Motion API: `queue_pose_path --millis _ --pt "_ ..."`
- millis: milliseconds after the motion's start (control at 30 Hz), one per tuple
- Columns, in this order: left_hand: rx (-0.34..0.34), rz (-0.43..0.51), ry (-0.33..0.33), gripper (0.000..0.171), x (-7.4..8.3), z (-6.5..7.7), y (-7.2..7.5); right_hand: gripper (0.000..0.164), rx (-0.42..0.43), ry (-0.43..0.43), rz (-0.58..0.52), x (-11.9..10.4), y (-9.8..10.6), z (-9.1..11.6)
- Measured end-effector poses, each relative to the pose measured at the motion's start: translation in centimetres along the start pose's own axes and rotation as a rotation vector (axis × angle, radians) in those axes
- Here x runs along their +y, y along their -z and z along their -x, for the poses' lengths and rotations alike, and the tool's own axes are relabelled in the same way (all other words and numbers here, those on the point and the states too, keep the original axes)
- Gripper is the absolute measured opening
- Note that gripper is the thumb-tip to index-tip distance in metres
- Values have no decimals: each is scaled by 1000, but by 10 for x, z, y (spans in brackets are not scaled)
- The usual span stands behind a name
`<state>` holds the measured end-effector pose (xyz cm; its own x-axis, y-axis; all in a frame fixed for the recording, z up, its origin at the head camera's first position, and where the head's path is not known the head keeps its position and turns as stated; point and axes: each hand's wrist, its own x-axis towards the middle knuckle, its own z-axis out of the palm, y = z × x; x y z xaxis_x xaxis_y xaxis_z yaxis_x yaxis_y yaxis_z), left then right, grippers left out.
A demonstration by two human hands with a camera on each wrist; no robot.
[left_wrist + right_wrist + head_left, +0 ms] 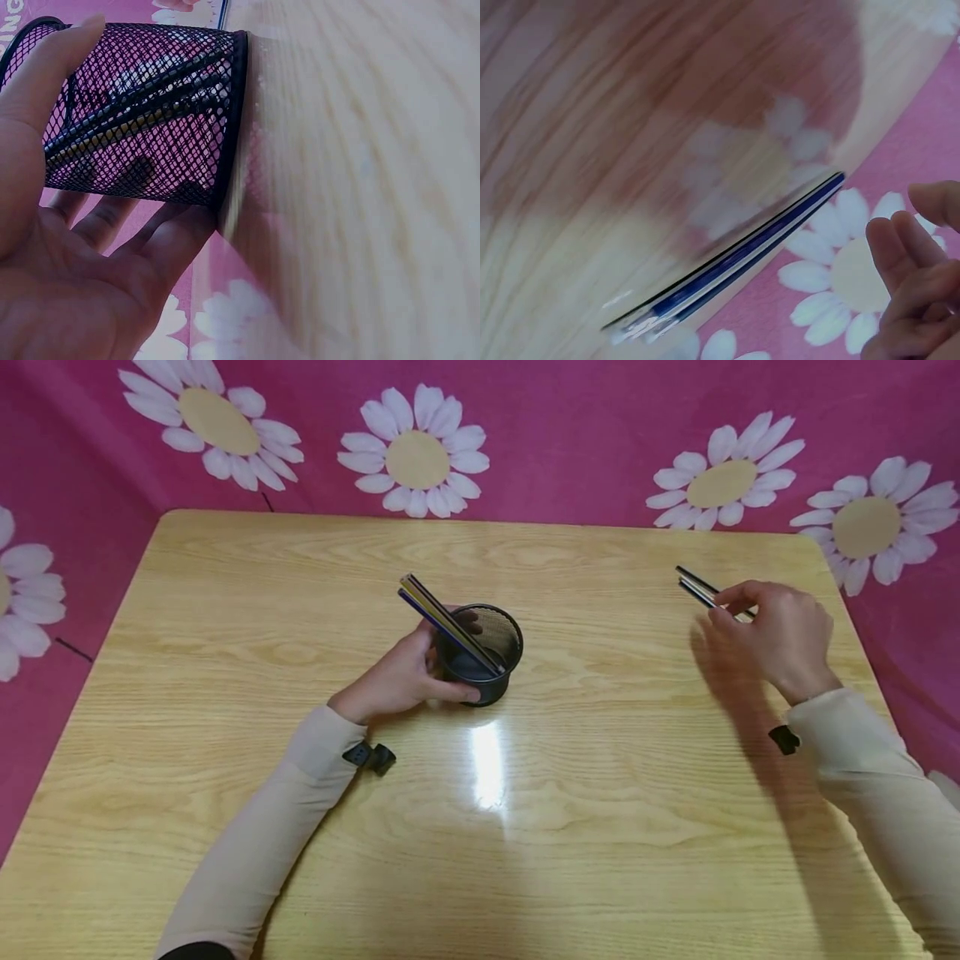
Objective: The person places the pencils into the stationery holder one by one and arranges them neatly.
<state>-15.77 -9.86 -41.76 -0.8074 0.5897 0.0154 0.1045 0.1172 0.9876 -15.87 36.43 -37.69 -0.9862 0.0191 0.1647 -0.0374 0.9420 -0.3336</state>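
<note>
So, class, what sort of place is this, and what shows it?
Probably a simple indoor tabletop workspace: a wood-grain table, a pink daisy-print covering beyond its edges, and a black mesh cup holding slim pens or pencils.

Table corner screened by sheet; home or office, cannot tell. Wood-grain table under left hand and right hand. Pink sheet, big white flowers, rises beyond both hands, runs down outer side of each. Glare between hands suggests indoor light. Mesh cup in left hand, desk type.
</note>
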Motion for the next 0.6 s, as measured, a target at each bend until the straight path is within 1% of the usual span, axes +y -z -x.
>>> queue_pose_path --millis 233,333,467,600 --pt "-4 -13 0 99 0 0 0 29 -91 -52 49 16 -2 -10" --pt "-4 -28 3 99 1 0 0 30 -119 -55 72 21 -4 -12" --pt "-5 -44 5 99 1 -1 0 28 -134 -41 100 26 -7 -14" --pt "-2 -43 14 99 1 0 1 24 -130 -22 120 30 -9 -16"
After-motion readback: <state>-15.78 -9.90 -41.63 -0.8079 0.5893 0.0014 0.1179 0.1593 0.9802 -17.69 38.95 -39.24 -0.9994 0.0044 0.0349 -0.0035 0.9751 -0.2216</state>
